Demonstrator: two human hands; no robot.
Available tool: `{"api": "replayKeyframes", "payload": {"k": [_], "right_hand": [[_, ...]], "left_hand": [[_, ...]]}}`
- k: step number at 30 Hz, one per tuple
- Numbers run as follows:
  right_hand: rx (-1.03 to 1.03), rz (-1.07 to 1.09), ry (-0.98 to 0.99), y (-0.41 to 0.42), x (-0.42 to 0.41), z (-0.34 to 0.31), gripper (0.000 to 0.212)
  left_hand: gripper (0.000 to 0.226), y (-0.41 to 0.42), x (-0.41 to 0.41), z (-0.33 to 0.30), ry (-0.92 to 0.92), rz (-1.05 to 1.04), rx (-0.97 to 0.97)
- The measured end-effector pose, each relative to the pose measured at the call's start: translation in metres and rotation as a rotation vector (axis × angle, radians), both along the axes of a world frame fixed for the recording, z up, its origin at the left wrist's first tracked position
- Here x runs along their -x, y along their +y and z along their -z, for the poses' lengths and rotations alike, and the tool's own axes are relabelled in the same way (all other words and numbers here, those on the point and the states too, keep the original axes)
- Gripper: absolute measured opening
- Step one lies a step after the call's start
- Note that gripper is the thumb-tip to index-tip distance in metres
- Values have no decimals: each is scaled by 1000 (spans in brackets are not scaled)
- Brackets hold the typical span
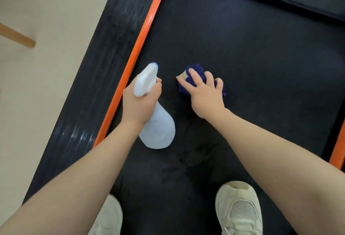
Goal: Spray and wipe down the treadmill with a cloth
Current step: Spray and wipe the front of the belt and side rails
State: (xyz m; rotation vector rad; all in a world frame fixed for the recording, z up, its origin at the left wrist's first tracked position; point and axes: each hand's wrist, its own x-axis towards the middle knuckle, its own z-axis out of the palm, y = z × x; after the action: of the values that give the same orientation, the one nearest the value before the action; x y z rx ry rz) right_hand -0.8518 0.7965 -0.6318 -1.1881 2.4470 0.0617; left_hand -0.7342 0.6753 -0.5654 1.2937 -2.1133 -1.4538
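On the treadmill belt [242,48], seen from above, both bare forearms reached forward. Left hand [139,102]: grip wrapped around the neck of a pale translucent spray bottle [158,132], fingers curled under the white trigger head [144,80], which ended in a small blue nozzle tip. One fingertip showed just past the head on its right side; the rest of the fingers were hidden behind head and palm, so whether the trigger was squeezed could not be told. Bottle body hung below the wrist, over the belt; whether its base touched the belt was unclear.

Right hand [204,94]: fingers spread and only lightly bent, pressed down on a bunched dark blue cloth [197,70] lying on the belt, right of the bottle and apart from it. Most of the cloth was covered by the hand; blue showed beyond the fingertips and at both sides. A small pale patch peeked out at the cloth's left edge near the index finger, too small to identify.

Orange strip [147,29] ran along the belt's left edge, with a dark ribbed side rail [104,48] beyond it, streaked with blurred glare. A second orange strip [338,152] was cut off at the right edge. Dark mottled marks [192,158] on the belt near the feet, possibly damp, not certain. Two pale sneakers stood on the belt: right one [239,208] largely visible, left one [110,218] half hidden by the left forearm and cropped at the bottom. Far left, on the light floor [37,94], a wooden leg [16,35], its upper part out of frame.
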Motion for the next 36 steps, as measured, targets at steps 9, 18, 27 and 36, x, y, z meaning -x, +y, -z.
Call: {"api": "replayKeyframes", "payload": {"k": [9,18,27,36], "right_hand": [[-34,133,14,-6,62,-7,60],[-46,-314,18,-3,31,-9,60],[-52,-522,-120,35,-21,-18,66],[-62,68,7,71,21,-11,71]], "left_hand": [[21,3,10,-2,-31,130,-35],[23,3,4,-7,-10,136,-31],[27,5,8,-8,-33,153,-5],[14,28,24,-8,-151,255,-16]]}}
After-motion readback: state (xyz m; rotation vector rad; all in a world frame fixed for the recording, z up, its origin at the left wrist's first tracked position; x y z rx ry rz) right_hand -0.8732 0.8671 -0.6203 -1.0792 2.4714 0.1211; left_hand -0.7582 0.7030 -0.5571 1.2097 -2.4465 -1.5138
